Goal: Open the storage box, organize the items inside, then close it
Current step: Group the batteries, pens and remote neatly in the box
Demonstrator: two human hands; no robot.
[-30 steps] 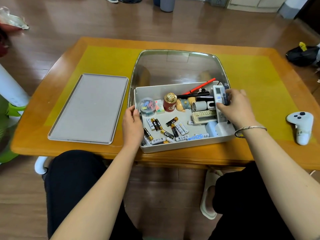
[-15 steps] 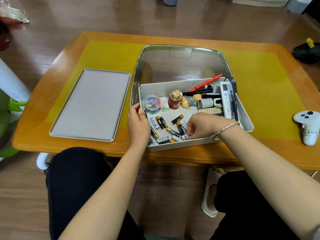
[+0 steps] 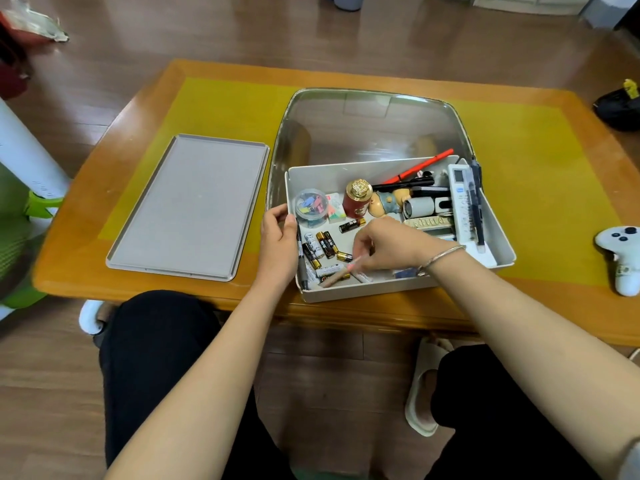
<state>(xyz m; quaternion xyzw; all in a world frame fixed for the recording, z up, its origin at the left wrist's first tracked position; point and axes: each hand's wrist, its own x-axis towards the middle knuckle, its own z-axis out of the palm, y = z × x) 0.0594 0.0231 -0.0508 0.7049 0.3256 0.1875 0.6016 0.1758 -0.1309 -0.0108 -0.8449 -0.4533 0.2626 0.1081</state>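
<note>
The open white storage box sits at the table's near edge. My left hand grips its left rim. My right hand reaches into the front of the box and pinches a thin tan pen with a pink end. Loose batteries lie beside it, and a black marker lies along the left wall. Farther back are a jar of clips, a red bottle with a gold cap, a small figurine and a red pen. A white remote lies along the right wall.
The box's grey lid lies flat on the table to the left. A shiny metal tray sits behind and under the box. A white game controller lies at the right. The yellow mat covers the wooden table.
My right hand left the remote at the box's right side, moved to the front among the batteries, and now pinches the tan pen. My left hand stays on the left rim.
</note>
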